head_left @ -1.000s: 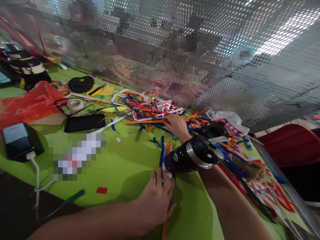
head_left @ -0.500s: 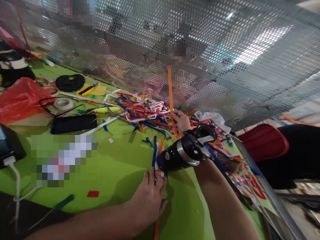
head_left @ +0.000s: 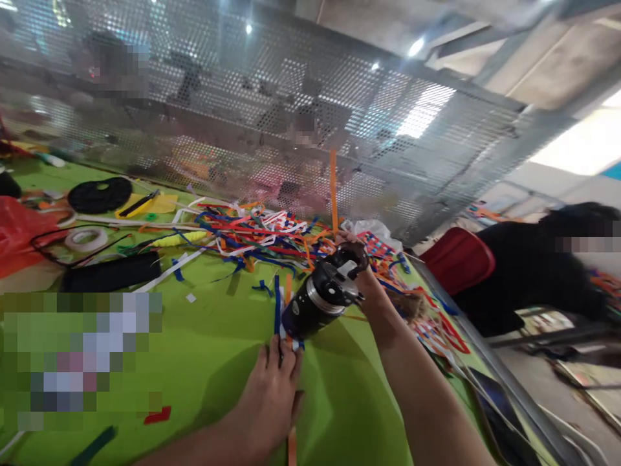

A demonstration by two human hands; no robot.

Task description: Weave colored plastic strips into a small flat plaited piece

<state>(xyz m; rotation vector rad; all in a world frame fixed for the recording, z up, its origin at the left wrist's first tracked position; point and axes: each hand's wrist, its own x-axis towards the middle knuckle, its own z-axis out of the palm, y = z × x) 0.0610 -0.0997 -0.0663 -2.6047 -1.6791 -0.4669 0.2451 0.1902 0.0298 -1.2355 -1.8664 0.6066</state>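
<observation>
My left hand presses its fingers onto a small bundle of blue, white and orange strips on the green table, at the base of a black bottle. The bottle leans and covers part of these strips. From under my left palm an orange strip runs to the lower edge of the view. My right hand is beyond the bottle, closed on an orange strip that stands up in front of the mesh. The bottle's lid and loop hide much of that hand.
A tangled pile of coloured strips lies along the perforated metal screen. On the left are a tape roll, a black case, a yellow cutter and a red plastic bag. A person in black is at the right.
My view has turned to the right, so the table's things shift left and more of the person shows. My right hand with the orange strip has moved right relative to the bottle.
</observation>
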